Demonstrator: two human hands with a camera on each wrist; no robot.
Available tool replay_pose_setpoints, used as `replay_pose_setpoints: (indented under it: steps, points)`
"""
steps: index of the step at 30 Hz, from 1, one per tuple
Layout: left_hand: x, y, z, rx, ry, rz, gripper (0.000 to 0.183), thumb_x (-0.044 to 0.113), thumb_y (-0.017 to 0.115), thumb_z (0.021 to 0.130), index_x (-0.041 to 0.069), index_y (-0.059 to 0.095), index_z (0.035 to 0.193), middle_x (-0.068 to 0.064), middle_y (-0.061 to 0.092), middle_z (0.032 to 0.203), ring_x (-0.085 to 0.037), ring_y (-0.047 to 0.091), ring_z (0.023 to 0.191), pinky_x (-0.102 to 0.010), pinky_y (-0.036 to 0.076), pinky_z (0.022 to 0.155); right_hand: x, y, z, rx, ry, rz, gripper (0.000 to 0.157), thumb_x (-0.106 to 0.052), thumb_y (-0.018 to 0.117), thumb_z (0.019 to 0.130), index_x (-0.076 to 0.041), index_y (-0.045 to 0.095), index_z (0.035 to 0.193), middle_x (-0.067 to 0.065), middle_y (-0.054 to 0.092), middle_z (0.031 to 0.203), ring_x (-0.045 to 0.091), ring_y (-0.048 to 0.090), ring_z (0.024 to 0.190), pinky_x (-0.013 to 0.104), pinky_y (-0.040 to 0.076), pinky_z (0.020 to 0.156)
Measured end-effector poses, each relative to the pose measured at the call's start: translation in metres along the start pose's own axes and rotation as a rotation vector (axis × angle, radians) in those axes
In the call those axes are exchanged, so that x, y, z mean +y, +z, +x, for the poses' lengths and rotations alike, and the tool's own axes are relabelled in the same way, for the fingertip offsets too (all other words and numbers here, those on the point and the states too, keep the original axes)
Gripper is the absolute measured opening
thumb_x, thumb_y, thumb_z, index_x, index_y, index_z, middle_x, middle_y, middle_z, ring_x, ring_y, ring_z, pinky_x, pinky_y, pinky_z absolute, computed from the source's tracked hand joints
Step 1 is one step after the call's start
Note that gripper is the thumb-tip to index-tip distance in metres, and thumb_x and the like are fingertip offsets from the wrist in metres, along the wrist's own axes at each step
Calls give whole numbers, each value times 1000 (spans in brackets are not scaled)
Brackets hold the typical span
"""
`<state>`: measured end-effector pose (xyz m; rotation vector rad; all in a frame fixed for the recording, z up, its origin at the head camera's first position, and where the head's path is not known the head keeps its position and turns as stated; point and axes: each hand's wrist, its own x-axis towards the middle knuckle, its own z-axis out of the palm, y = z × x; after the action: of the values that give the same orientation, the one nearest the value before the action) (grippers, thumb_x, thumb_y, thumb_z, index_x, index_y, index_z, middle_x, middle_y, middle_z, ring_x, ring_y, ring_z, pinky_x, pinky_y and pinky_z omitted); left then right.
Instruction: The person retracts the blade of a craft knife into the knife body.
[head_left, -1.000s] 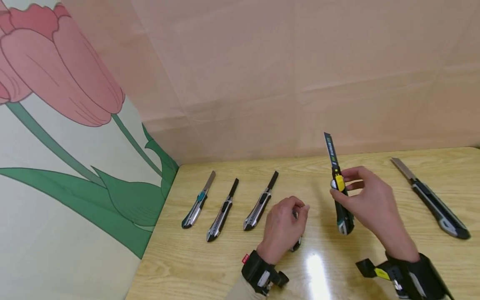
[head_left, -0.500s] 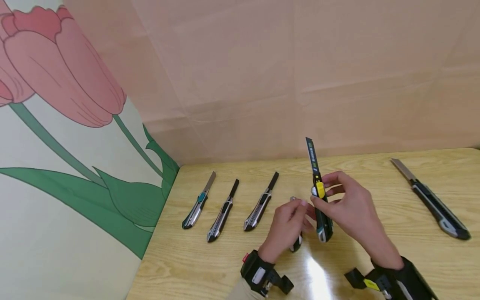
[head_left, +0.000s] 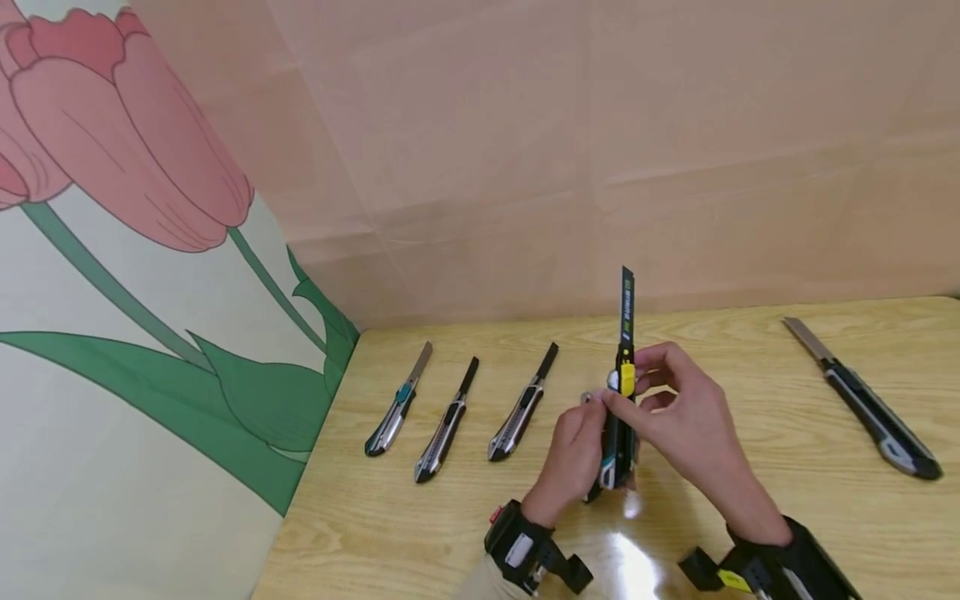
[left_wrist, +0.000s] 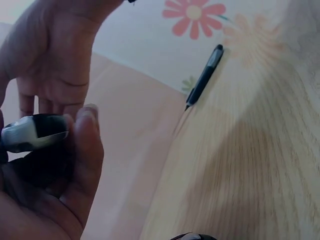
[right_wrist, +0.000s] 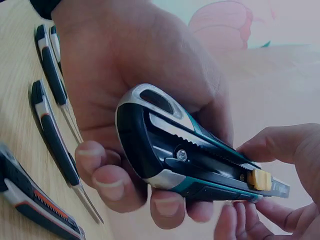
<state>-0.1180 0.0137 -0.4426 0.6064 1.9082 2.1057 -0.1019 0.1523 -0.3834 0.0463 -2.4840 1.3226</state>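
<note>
Wood tabletop (head_left: 375,542), lower frame: five cutters (head_left: 525,402) lying | my right hand (head_left: 686,417) pinches, left hand (head_left: 572,458) grips yellow-slider cutter (head_left: 627,377) | blade (head_left: 627,312) out, not yet set down

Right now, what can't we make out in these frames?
Head: most of the table knife by the left hand, covered by that hand and the yellow-slider knife.
Head: the lettering on the held knife's blade, too small to read.
Left wrist: the dark object, cut off by the bottom edge.
Right wrist: part of the orange-striped knife, cut off by the left edge.
</note>
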Motion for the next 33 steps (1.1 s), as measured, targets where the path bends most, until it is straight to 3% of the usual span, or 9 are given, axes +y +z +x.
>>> replay_pose_setpoints:
  steps: [1, 4, 8, 11, 14, 21, 29, 31, 33]
  points:
    - [1, 1, 0, -24, -10, -65, 67, 43, 25, 109, -13, 59, 94, -22, 58, 68, -39, 58, 42, -50, 54, 38, 0, 0, 0, -1, 6, 1, 54, -39, 80, 79, -7, 55, 114, 6, 60, 100, 20, 57, 84, 9, 50, 59]
    - [1, 3, -1, -67, -33, -170, 75, 51, 21, 107, -15, 56, 98, -19, 55, 68, -41, 53, 42, -62, 46, 37, -3, 2, -1, 1, 13, 1, 54, -41, 79, 79, -8, 54, 114, 5, 59, 97, 19, 55, 81, 12, 48, 59]
    - [0, 4, -1, -94, -30, -226, 80, 54, 15, 106, -16, 53, 100, -23, 52, 67, -18, 52, 39, -65, 41, 37, -5, 5, -1, 6, -6, 23, 52, -40, 79, 79, -11, 55, 115, 2, 59, 94, 17, 55, 78, 15, 48, 60]
    - [0, 5, 0, -100, 12, -237, 79, 49, 10, 108, -18, 51, 97, -33, 47, 65, -17, 52, 37, -68, 37, 36, -4, 6, 0, 7, -41, 52, 47, -35, 79, 81, -11, 57, 116, 1, 60, 94, 17, 55, 81, 14, 48, 61]
    - [1, 5, 0, -119, 59, -250, 75, 41, 5, 110, -17, 51, 99, -40, 44, 68, -20, 50, 36, -63, 35, 31, -2, 6, 2, 0, -70, 70, 37, -30, 75, 87, -11, 61, 116, 1, 62, 97, 15, 56, 86, 15, 48, 67]
    - [1, 6, 0, -107, 89, -247, 77, 38, 7, 110, -23, 50, 94, -37, 46, 70, -12, 51, 37, -29, 43, 28, 3, 3, 2, -54, -15, 152, 26, -28, 62, 97, -10, 62, 116, 6, 74, 99, 5, 64, 91, 31, 49, 81]
    - [-4, 9, 1, -106, 98, -174, 72, 40, 7, 110, -10, 57, 96, -30, 52, 70, -19, 54, 38, -49, 46, 30, 0, 5, 0, -235, 73, 432, 41, -36, 43, 106, -3, 63, 118, 9, 74, 106, 14, 63, 99, 23, 47, 82]
    - [1, 10, 0, -113, 102, -155, 69, 38, 7, 110, -7, 58, 97, -30, 52, 68, -26, 53, 38, -47, 46, 30, -1, 5, -1, -288, 75, 504, 44, -36, 38, 107, 0, 61, 118, 11, 73, 108, 15, 64, 102, 22, 49, 83]
    - [7, 10, -2, -103, 108, -144, 60, 34, 7, 111, 2, 57, 117, -30, 52, 74, -28, 52, 41, -40, 48, 32, -2, 6, -1, -314, 81, 560, 46, -36, 36, 108, 3, 59, 117, 15, 73, 107, 17, 63, 102, 22, 49, 82]
